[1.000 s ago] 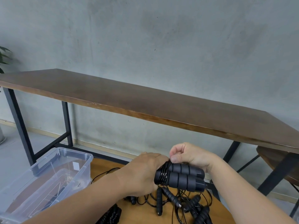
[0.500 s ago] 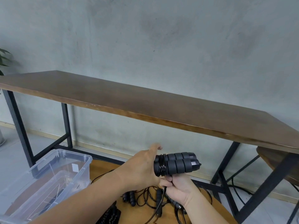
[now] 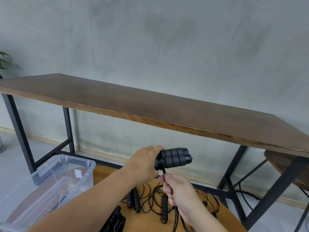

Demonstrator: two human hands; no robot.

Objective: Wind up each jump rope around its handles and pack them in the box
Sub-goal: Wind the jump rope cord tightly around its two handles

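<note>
Head view. Item: pair of black foam handles [image 3: 175,157], side by side, cord coiled round their near end.
Holder: left hand [image 3: 145,163], fingers curled round the coiled end, handles held level.
Right hand [image 3: 179,190], directly below the handles, pinches the loose cord [image 3: 164,171] between thumb and fingers.
Box [image 3: 50,185]: clear plastic, lidless, down and left of the handles.
Unwound ropes [image 3: 150,198]: black tangle on the round wooden table [image 3: 222,220] below the handles.

Risk, as judged: slack from the right hand would let coils spring off; the trailing cord may snag the tangle and drag it.

Setting: long dark wooden table [image 3: 167,106] behind the handles, black metal legs; grey concrete wall [image 3: 150,39]; pale floor.
</note>
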